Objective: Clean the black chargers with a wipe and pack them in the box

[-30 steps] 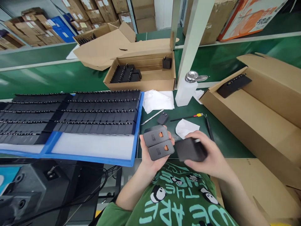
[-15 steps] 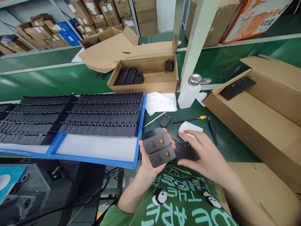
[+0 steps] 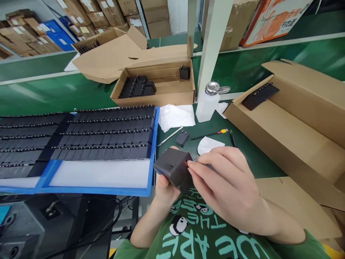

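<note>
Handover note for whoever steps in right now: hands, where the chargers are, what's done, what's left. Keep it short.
Left hand: grips dark grey chargers from below, above the table's near edge.
Right hand: fingertips on the chargers' orange-port end; whether it grips them cannot be told.
Done: blue tray holds rows of black chargers, front strip bare.
Left: the held chargers are not yet set down; one small black plug lies loose on the green table, beside white wipes.
</note>
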Tool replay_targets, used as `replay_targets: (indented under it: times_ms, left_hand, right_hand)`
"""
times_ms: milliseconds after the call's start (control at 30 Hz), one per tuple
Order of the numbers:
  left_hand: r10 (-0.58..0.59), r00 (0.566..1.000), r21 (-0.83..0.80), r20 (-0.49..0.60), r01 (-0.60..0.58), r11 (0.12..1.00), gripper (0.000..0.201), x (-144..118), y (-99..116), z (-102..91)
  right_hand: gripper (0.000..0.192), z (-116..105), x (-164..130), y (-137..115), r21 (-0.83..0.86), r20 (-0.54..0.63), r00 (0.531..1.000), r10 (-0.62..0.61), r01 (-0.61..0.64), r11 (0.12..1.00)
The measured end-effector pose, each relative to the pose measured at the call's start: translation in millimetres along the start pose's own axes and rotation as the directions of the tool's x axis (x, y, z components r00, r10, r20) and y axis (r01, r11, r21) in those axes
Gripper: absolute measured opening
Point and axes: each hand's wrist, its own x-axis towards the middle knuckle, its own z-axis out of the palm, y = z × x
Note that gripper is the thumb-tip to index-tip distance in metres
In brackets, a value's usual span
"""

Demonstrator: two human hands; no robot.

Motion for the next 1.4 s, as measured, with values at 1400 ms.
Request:
replay_targets:
  times_ms: [1400]
  left_hand:
    - [0.081, 0.995, 0.117, 0.055, -0.087, 0.989, 0.072, -1.4, 4.1, 7.6]
  right_hand:
    - [0.009, -4.1, 2.6, 11.8, 0.243, 0.199, 0.974, 0.105, -0.153, 0.958]
